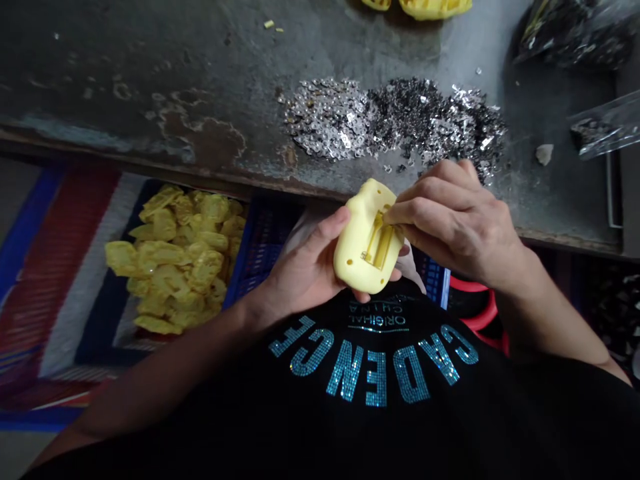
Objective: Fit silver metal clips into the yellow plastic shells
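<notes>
A yellow plastic housing (357,250) with an open battery compartment and several screw holes rests in my left hand (313,267). The thumb lies along its left edge, and other fingertips show beneath it. My right hand (455,217) is closed in a pinch, its fingertips at the upper end of the compartment. Whatever it pinches is hidden by the fingers. A small metal contact is visible at the compartment's lower end. Just beyond the hands, small shiny metal contact plates (327,120) lie heaped beside darker metal pieces (405,110) on the worn metal table (130,87).
Many yellow plastic housings (173,260) fill a container at the lower left. A blue crate (257,240) stands under the table edge. More yellow parts (435,7) lie at the far edge of view. Plastic bags of metal pieces (580,33) sit at the upper right.
</notes>
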Action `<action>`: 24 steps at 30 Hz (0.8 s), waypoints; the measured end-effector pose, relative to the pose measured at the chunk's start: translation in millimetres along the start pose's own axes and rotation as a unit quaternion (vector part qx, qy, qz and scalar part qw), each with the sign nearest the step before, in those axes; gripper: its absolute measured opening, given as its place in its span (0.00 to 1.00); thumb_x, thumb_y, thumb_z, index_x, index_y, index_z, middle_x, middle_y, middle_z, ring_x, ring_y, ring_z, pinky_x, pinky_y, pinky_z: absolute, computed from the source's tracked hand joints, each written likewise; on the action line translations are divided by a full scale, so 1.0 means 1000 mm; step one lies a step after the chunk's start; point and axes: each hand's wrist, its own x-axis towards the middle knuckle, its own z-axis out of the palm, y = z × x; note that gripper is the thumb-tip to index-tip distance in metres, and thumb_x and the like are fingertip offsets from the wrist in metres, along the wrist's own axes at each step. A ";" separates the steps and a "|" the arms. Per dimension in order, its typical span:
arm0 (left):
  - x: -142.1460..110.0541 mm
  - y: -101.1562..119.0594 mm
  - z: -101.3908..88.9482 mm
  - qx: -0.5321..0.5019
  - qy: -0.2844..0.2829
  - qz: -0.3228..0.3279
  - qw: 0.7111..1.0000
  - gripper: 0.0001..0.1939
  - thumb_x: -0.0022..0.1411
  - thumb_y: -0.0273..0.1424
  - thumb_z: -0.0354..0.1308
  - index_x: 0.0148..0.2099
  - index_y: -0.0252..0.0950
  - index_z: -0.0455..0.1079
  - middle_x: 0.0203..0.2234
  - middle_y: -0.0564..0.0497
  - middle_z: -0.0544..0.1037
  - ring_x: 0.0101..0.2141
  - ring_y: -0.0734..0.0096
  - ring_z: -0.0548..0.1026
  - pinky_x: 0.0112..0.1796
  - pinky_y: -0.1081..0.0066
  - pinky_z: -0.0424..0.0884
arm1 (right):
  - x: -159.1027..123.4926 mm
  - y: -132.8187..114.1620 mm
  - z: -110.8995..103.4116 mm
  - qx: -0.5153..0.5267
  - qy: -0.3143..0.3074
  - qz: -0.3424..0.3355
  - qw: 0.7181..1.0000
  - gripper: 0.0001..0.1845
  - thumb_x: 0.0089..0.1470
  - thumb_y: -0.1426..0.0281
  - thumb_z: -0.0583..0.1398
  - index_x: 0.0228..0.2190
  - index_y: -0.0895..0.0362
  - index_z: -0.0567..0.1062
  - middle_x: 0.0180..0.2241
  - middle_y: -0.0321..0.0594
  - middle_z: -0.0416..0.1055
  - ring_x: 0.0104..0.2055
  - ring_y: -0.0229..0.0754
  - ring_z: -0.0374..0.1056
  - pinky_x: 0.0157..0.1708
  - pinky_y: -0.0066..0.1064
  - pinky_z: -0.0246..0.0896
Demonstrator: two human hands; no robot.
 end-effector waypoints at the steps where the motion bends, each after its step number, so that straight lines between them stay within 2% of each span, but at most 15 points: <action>1: 0.000 -0.001 0.001 0.001 0.002 0.003 1.000 0.37 0.76 0.56 0.65 0.75 0.38 0.71 0.49 0.40 0.90 0.43 0.45 0.93 0.21 0.75 0.79 | -0.001 -0.001 0.000 0.001 -0.004 0.001 1.000 0.12 0.83 0.67 0.56 0.51 0.54 0.80 0.42 0.40 0.80 0.45 0.46 0.73 0.46 0.44 0.69; 7: -0.001 -0.004 0.004 -0.003 0.005 0.009 1.000 0.38 0.75 0.57 0.66 0.75 0.40 0.72 0.48 0.41 0.90 0.42 0.46 0.93 0.19 0.76 0.77 | -0.010 -0.005 0.003 0.014 0.006 0.018 1.000 0.12 0.81 0.66 0.59 0.59 0.49 0.79 0.47 0.38 0.81 0.47 0.46 0.74 0.49 0.46 0.68; 14: -0.002 -0.005 0.004 -0.001 0.019 0.015 1.000 0.39 0.75 0.56 0.66 0.76 0.39 0.71 0.52 0.38 0.90 0.42 0.47 0.93 0.20 0.76 0.79 | -0.023 -0.012 0.011 0.040 0.062 0.069 0.995 0.11 0.78 0.71 0.62 0.56 0.47 0.78 0.48 0.38 0.83 0.46 0.44 0.76 0.47 0.43 0.68; 19: -0.002 -0.007 0.007 -0.004 0.025 0.039 0.999 0.37 0.75 0.54 0.67 0.75 0.38 0.72 0.51 0.38 0.90 0.41 0.46 0.93 0.20 0.74 0.80 | -0.030 -0.019 0.025 0.002 0.116 0.062 0.991 0.15 0.76 0.72 0.65 0.60 0.48 0.80 0.50 0.40 0.85 0.46 0.46 0.75 0.45 0.44 0.68; 24: -0.003 -0.006 0.006 -0.020 0.018 0.032 0.999 0.39 0.73 0.53 0.67 0.76 0.38 0.71 0.50 0.38 0.90 0.41 0.44 0.93 0.18 0.73 0.79 | -0.032 -0.026 0.029 -0.040 0.147 0.054 0.987 0.14 0.78 0.69 0.63 0.60 0.51 0.82 0.48 0.41 0.87 0.44 0.47 0.77 0.42 0.45 0.68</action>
